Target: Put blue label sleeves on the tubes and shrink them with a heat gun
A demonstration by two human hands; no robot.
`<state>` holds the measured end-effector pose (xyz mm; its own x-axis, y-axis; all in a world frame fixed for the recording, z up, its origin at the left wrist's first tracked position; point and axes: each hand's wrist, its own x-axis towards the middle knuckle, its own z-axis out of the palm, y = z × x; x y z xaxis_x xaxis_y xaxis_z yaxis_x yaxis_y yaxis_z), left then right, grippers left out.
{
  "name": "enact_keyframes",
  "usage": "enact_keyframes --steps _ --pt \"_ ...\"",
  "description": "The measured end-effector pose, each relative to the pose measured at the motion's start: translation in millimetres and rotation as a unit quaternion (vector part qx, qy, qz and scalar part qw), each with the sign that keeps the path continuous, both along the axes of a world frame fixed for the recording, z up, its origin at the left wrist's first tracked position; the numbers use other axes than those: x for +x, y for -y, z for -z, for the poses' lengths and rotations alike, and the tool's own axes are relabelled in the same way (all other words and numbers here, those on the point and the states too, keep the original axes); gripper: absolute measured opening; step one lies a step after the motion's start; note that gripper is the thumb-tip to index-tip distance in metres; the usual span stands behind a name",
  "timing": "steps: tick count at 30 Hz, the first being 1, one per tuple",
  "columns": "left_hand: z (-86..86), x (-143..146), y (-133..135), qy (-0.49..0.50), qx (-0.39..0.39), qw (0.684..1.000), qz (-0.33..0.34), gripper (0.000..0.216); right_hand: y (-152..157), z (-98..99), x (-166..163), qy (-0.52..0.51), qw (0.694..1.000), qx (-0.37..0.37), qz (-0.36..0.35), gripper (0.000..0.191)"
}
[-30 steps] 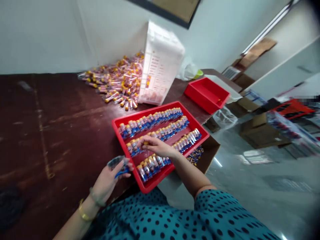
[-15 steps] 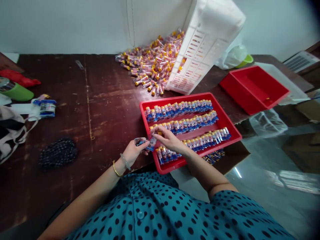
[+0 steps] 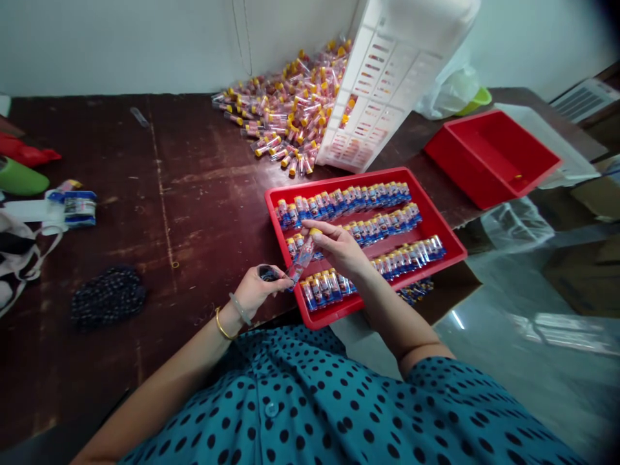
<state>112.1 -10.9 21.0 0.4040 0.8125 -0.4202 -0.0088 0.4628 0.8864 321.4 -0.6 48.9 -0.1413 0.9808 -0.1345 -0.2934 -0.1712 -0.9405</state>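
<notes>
The tube [image 3: 303,256] slants over the tray's [image 3: 434,210] left rim, cap end up-right: the right hand [image 3: 340,248] pinches that end; the left hand [image 3: 259,289], curled round a dark piece [image 3: 267,273], meets the lower end.

Right fingers [image 3: 326,241] pinching a clear tube [image 3: 303,256] by its yellow cap [image 3: 314,231], left fingers [image 3: 281,284] at its lower end and around a small dark item [image 3: 267,274], red tray [image 3: 433,216] of capped tubes [image 3: 349,197] in three rows, loose tube heap [image 3: 290,106] beside white basket [image 3: 385,93], brown desk [image 3: 111,148]
</notes>
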Motion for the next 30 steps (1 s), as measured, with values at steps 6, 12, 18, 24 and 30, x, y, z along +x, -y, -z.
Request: enact_keyframes --steps 6,12,18,24,30 --pt "-4.0 -2.3 1.9 0.043 -0.023 0.998 0.027 0.031 2.6 2.5 -5.2 0.037 0.999 0.012 -0.036 0.037" --pt "-1.2 7.6 10.1 0.038 -0.027 0.999 0.014 0.035 16.1 10.0 -14.3 0.058 0.993 0.090 0.050 0.033" --pt "-1.8 16.1 20.5 0.093 -0.095 0.991 0.001 0.035 45.8 18.8 -19.2 0.133 0.985 0.099 0.047 0.027" --pt "-7.2 21.9 21.2 0.068 -0.029 0.997 -0.006 0.032 59.1 17.6 -15.8 0.156 0.979 0.118 0.064 0.022" --pt "-11.7 28.0 17.0 0.047 -0.027 0.999 -0.007 0.033 57.3 22.5 -16.4 0.113 0.985 0.100 0.077 0.022"
